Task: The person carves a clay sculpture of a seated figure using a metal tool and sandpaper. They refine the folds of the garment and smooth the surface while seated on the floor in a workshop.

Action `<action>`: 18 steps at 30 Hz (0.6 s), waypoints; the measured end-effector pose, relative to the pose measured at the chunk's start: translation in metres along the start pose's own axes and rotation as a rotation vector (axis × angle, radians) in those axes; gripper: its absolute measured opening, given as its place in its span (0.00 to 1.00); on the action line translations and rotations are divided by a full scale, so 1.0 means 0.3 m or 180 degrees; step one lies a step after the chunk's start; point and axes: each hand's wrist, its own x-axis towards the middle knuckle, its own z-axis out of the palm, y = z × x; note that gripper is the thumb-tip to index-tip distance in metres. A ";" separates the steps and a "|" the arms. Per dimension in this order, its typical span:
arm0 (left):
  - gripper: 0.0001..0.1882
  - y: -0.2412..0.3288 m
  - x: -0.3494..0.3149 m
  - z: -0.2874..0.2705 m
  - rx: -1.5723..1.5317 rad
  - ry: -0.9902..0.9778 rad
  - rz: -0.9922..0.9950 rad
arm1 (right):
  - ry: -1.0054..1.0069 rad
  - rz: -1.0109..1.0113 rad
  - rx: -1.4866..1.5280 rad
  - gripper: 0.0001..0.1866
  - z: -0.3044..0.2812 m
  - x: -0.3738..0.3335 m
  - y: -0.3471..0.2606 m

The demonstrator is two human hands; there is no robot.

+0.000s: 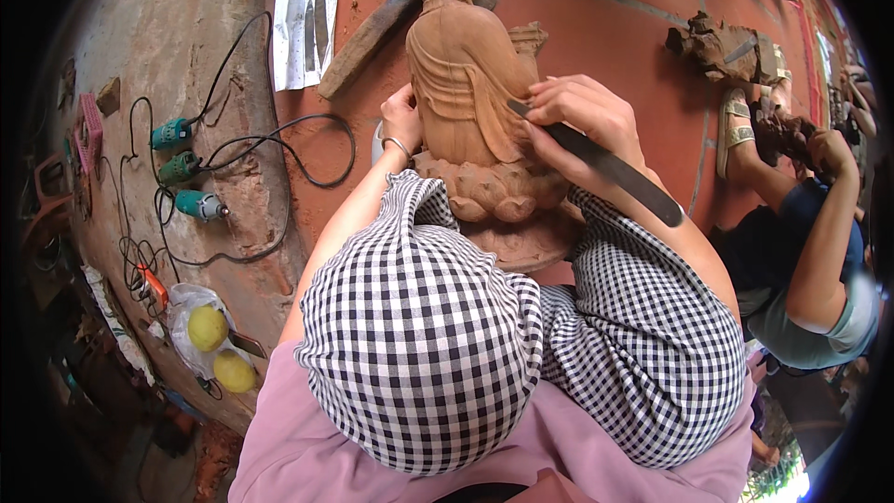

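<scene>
A brown clay statue [452, 84] of a robed seated figure stands upright between my knees, on a petal-shaped base [494, 191]. My right hand [587, 116] is closed round a long, flat, dark clay modelling tool [619, 177]. Its narrow tip rests at or very near the robe folds on the statue's right side. The tool's wide rounded end reaches back over my right forearm. My left hand [402, 121], with a bangle at the wrist, holds the statue's left side; its fingertips are hidden.
Left, on a worn ledge [205, 0], lie several teal power tools [198, 205] with black cords and yellow round fruit [207, 328] in a plastic bag. A wooden bar [372, 37] and blades on white paper [284, 37] lie beyond. Another person [819, 251] sits at right near a dark lump [717, 47].
</scene>
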 end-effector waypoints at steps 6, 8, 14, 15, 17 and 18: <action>0.13 -0.017 -0.005 -0.014 -0.0091 0.0004 -0.0011 | -0.0197 0.0247 0.0084 0.07 -0.020 -0.056 0.031; 0.13 -0.025 0.003 -0.013 0.0095 -0.0048 0.0016 | -0.0089 0.0181 0.0145 0.07 -0.022 -0.037 0.016; 0.13 -0.017 0.000 -0.008 -0.0047 -0.0023 -0.0047 | -0.0069 0.0404 0.0474 0.07 -0.012 -0.086 0.049; 0.13 -0.020 0.000 -0.009 -0.0067 -0.0023 -0.0086 | -0.0061 0.0582 0.0514 0.07 -0.015 -0.099 0.048; 0.13 -0.029 0.004 -0.007 0.0055 -0.0049 0.0095 | -0.0016 0.0657 0.0666 0.07 -0.019 -0.101 0.043; 0.13 -0.031 0.007 -0.003 0.0115 -0.0063 0.0186 | 0.0008 0.0694 0.0741 0.07 -0.019 -0.100 0.039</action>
